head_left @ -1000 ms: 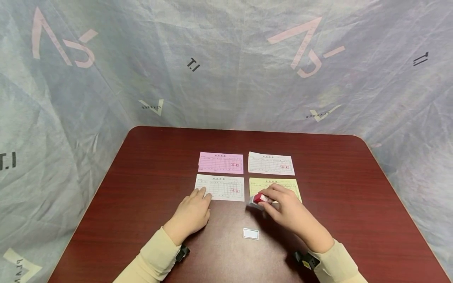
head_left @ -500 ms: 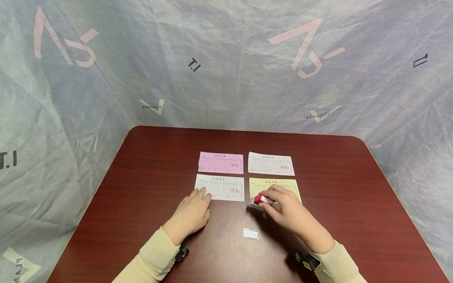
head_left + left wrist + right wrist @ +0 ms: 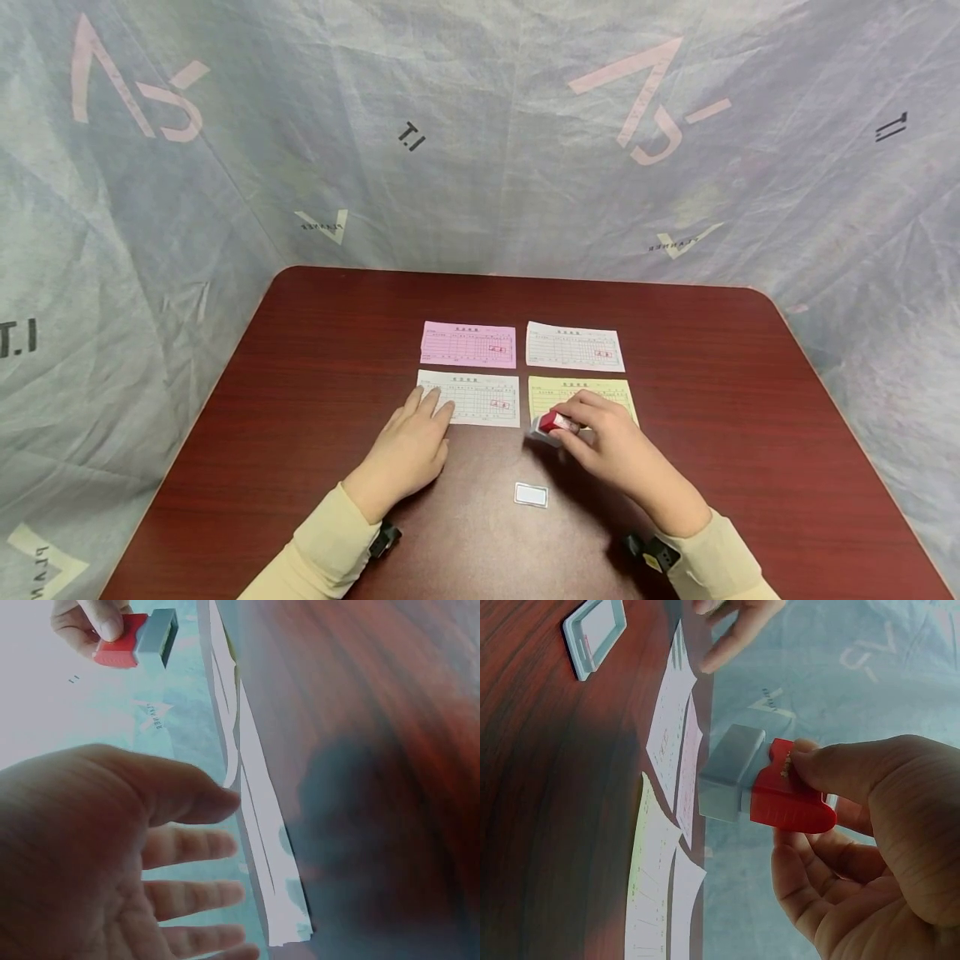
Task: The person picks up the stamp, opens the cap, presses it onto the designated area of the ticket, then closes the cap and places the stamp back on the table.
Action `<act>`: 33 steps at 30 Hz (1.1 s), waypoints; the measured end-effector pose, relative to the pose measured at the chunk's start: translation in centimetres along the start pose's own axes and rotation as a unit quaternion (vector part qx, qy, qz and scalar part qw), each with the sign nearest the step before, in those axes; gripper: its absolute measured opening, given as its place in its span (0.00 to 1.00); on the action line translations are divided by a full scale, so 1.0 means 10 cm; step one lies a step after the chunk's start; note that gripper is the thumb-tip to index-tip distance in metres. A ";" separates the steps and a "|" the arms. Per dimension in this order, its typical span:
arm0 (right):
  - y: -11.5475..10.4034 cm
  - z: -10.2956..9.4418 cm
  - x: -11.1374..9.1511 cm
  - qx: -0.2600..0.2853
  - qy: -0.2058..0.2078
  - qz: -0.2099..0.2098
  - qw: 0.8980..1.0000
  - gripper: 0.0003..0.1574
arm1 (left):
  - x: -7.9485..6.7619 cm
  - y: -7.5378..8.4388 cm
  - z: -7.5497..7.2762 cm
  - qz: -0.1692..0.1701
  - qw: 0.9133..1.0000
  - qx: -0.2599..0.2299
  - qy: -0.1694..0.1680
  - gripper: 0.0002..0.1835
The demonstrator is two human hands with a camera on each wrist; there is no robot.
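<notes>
My right hand (image 3: 611, 437) grips a red and grey stamp (image 3: 787, 787) by its red part, thumb against fingers. The stamp is tilted, its grey end over the near left edge of a yellow form slip (image 3: 551, 392), which the hand partly covers. My left hand (image 3: 405, 437) touches the left part of the near white form slip (image 3: 480, 400) with spread fingers; in the left wrist view its fingers extend with nothing gripped. That slip bears a red rectangular mark at its right side. A small grey-rimmed stamp cap (image 3: 596, 634) lies on the table between the hands.
Behind lie a pink form slip (image 3: 465, 344) and another white form slip (image 3: 573, 347), both with red marks at right. All rest on a dark red wooden table (image 3: 337, 333). A grey printed cloth (image 3: 480, 167) hangs behind and at the sides.
My left hand has shifted slightly forward and right, its fingers farther onto the near white slip, which has slid slightly right. My right hand and the stamp are almost still.
</notes>
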State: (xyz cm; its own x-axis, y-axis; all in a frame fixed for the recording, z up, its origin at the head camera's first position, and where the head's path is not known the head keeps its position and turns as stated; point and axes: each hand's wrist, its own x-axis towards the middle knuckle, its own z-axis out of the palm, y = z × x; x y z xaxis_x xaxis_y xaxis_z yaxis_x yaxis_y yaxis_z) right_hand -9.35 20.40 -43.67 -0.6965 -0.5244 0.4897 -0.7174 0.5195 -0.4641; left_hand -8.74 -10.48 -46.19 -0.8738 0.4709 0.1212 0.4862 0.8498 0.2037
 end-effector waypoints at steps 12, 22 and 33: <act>-0.03 -0.01 -0.03 -0.007 -0.003 0.004 1.000 0.13 | 0.04 0.18 -0.13 0.078 0.992 -0.024 0.097 0.06; -0.05 -0.02 -0.04 0.008 -0.005 -0.007 1.000 0.11 | 0.02 0.40 -0.16 0.107 0.990 -0.047 0.078 0.03; -0.12 -0.02 -0.12 0.029 -0.021 0.000 0.999 0.12 | 0.00 0.66 -0.01 0.142 0.989 -0.041 0.018 0.04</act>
State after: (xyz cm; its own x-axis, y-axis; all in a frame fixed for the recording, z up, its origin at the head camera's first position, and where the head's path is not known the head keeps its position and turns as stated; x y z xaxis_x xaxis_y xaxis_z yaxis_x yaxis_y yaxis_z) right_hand -7.65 20.48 -43.57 -0.6955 -0.5523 0.4595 -0.7160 0.4799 -0.5069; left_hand -5.49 -4.90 -44.73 -0.7012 0.6786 0.2186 0.7128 0.6608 0.2352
